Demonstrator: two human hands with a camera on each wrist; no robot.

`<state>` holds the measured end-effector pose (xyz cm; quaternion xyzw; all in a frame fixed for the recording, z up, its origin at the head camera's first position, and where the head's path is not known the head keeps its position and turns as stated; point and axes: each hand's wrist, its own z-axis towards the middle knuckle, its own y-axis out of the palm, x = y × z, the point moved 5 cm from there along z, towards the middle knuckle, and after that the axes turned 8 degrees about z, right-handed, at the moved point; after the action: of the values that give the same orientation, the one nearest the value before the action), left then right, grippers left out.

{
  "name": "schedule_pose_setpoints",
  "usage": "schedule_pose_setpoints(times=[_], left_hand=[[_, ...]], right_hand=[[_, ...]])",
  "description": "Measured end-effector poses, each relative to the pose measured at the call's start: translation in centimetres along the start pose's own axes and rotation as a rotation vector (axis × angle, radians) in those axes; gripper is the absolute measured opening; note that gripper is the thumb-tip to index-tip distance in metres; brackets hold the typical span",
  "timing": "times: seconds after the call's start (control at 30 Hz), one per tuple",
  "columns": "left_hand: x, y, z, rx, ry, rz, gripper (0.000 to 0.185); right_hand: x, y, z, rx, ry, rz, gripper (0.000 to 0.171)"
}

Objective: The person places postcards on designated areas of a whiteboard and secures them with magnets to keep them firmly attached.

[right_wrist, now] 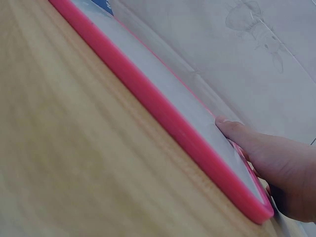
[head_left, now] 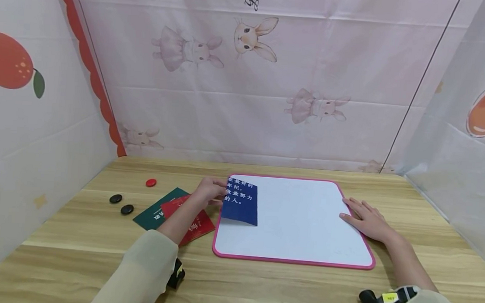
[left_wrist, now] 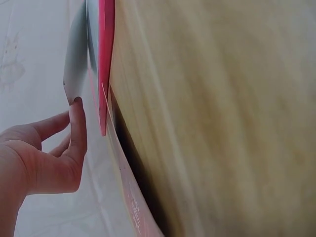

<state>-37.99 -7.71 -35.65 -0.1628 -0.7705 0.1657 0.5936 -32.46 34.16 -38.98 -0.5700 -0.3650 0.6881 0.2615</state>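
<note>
A white board (head_left: 305,220) with a pink frame lies flat in the middle of the wooden table. A dark blue card (head_left: 241,207) printed with white characters lies over the board's left part, its lower edge slightly lifted. My left hand (head_left: 217,190) pinches that card at its upper left corner. In the left wrist view its fingertips (left_wrist: 76,106) touch the card's edge (left_wrist: 74,59) beside the pink frame (left_wrist: 105,49). My right hand (head_left: 365,219) rests flat with straight fingers on the board's right edge. In the right wrist view its fingers (right_wrist: 247,136) lie on the frame (right_wrist: 163,113).
A green card (head_left: 155,211) and a red card (head_left: 198,227) overlap on the table under my left forearm. A red round magnet (head_left: 151,182) and two black ones (head_left: 116,198) (head_left: 127,209) lie further left. Printed cloth walls close in three sides.
</note>
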Motion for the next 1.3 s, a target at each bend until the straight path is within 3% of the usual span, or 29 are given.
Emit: schedule_pose_setpoints(times=[0.4, 1.3], left_hand=[[0.3, 0.4, -0.5, -0.019, 0.003, 0.032, 0.03], [0.6, 1.2, -0.4, 0.035, 0.012, 0.185, 0.031]], right_hand=[[0.0, 0.0, -0.1, -0.001, 0.003, -0.006, 0.073], [-0.2, -0.1, -0.2, -0.005, 0.006, 0.009, 0.073]])
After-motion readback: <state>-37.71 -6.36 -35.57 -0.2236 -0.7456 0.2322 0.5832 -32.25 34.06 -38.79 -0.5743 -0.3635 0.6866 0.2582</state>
